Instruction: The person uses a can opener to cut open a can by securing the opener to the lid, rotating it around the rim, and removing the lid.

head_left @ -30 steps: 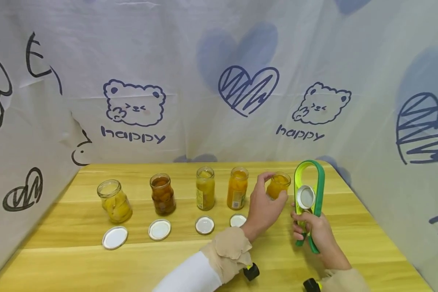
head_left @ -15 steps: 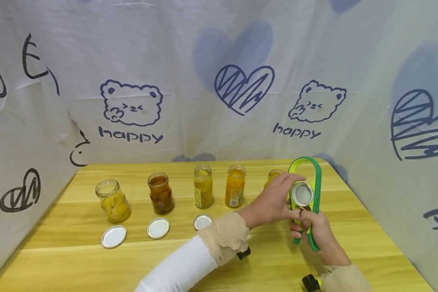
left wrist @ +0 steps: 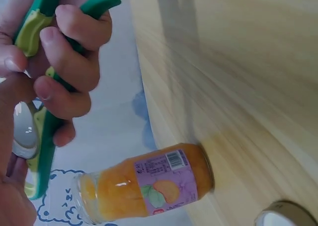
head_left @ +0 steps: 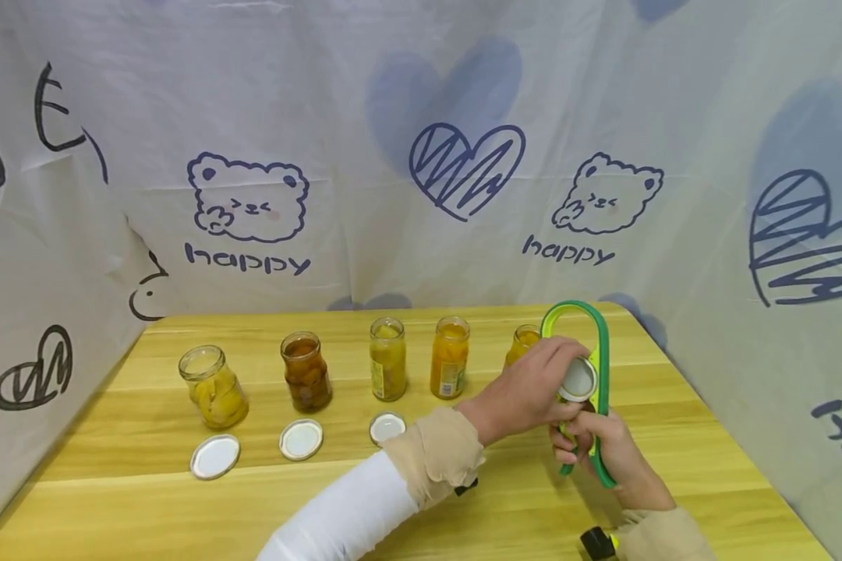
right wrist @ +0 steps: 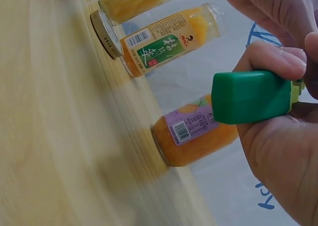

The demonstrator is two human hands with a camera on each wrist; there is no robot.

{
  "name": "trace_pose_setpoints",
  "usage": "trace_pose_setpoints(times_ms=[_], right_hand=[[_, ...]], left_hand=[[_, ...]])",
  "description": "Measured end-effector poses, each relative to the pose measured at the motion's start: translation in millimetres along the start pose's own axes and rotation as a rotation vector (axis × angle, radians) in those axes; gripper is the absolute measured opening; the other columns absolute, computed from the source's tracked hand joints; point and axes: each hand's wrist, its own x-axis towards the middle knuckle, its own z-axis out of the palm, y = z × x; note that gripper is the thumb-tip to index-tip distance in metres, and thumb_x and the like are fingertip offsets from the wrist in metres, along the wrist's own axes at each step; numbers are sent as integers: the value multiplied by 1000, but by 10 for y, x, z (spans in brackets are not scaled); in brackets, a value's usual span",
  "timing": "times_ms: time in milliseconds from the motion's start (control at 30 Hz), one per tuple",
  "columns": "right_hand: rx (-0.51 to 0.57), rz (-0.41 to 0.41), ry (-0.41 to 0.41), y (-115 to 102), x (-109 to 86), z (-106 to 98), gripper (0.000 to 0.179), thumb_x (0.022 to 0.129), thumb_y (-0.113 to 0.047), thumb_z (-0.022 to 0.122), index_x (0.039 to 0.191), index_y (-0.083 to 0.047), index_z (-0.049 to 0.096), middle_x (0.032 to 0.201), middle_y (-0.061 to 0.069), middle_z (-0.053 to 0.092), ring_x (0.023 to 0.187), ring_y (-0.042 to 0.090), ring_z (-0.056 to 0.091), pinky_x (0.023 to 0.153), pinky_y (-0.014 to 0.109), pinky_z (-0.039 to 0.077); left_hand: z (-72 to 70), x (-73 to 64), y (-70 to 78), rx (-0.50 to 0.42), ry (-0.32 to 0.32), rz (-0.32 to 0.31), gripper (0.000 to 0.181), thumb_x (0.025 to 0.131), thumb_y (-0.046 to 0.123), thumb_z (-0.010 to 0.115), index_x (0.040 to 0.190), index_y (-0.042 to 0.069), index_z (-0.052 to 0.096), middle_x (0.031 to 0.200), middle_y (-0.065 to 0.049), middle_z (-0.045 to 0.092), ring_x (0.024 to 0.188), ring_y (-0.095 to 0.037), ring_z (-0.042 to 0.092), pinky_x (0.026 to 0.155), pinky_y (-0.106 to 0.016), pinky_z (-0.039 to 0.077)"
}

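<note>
My right hand grips the handles of a green jar opener, a looped tool held upright above the table. A round jar lid with its white inside showing sits between the opener's arms. My left hand reaches across and pinches this lid, fingers over its top edge and thumb below. In the left wrist view, the lid lies against the opener's light-green inner side. Behind my left hand stands a lidless jar of orange fruit, partly hidden; its purple label shows in the right wrist view.
A row of open fruit jars stands to the left: orange, pale yellow, dark brown and yellow. Loose lids lie in front of them on the wooden table. A printed cloth encloses the back and sides.
My left hand has moved right, from the orange fruit jar to the lid in the opener, and now pinches it. The opener has shifted slightly left in my right hand.
</note>
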Motion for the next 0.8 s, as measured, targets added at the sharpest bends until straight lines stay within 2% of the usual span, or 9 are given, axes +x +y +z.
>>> trace_pose_setpoints(times_ms=[100,233,500,700,800], right_hand=[[-6,4,20,-3,-6,4,40,95,9,25,107,-16,54,87,-7,59,65,25,22,60,36,23],[-11,4,42,3,-12,1,38,95,9,26,105,-16,53,86,-7,58,65,25,22,59,36,23],[-21,-27,-5,35,-4,-39,45,93,10,22,108,-17,55,90,-8,60,65,25,23,59,35,25],[-73,-33,-8,33,-42,-65,54,85,15,21,116,-15,53,96,-5,63,67,26,30,59,38,28],[-116,-19,18,26,-62,-71,51,82,15,24,114,-14,53,94,-5,63,66,26,32,59,39,28]], left_hand=[[-18,1,24,34,8,-3,59,90,27,81,137,4,54,136,-7,61,122,-16,62,105,-21,51],[-46,10,46,56,-13,-7,60,90,28,81,139,4,55,137,-7,62,123,-15,63,106,-20,51],[-57,-2,33,84,-5,15,58,91,30,80,137,4,57,135,-7,65,122,-15,65,103,-20,53],[-58,-4,27,123,-6,44,59,89,30,80,137,3,58,134,-7,67,121,-14,66,102,-19,53],[-64,-8,23,120,-20,50,58,89,29,80,136,3,59,134,-6,67,122,-14,66,103,-18,53]])
